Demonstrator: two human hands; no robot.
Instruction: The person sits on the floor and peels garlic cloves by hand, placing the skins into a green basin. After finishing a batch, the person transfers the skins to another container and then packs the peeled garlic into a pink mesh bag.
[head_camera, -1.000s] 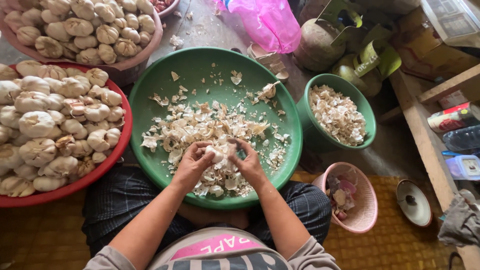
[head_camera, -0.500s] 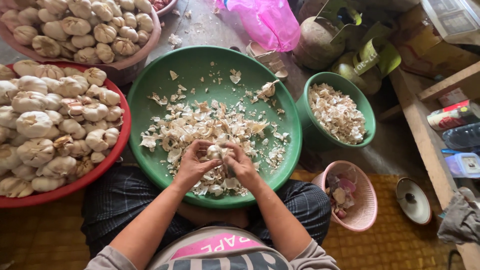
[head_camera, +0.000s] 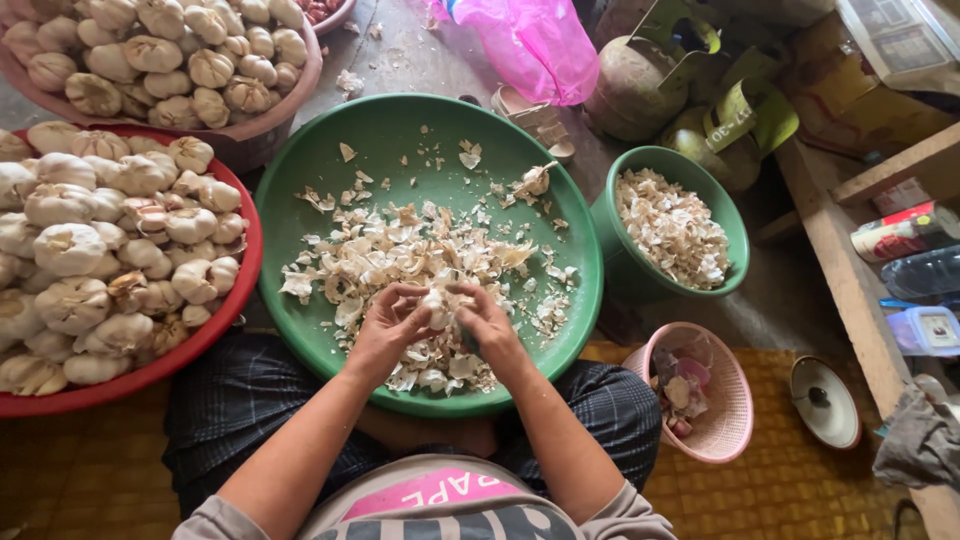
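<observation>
Both hands, left hand (head_camera: 385, 330) and right hand (head_camera: 492, 328), pinch one garlic bulb (head_camera: 436, 304) with their fingertips above the green tray (head_camera: 330, 170) of peelings (head_camera: 400, 250).

A red basin (head_camera: 215, 335) heaped with whole garlic bulbs (head_camera: 90, 250) sat at nine o'clock, and a pinkish basin (head_camera: 270, 125) of more bulbs at eleven. A pink plastic bag (head_camera: 535, 45) lay at twelve. At two o'clock stood two round gourd-like things (head_camera: 640, 90), though the view left their kind unsure. A small green tub (head_camera: 620, 255) of peeled cloves (head_camera: 672, 228) sat at three, a pink mesh basket (head_camera: 735, 420) at four, with a round metal lid (head_camera: 823, 402) just beyond it.
</observation>
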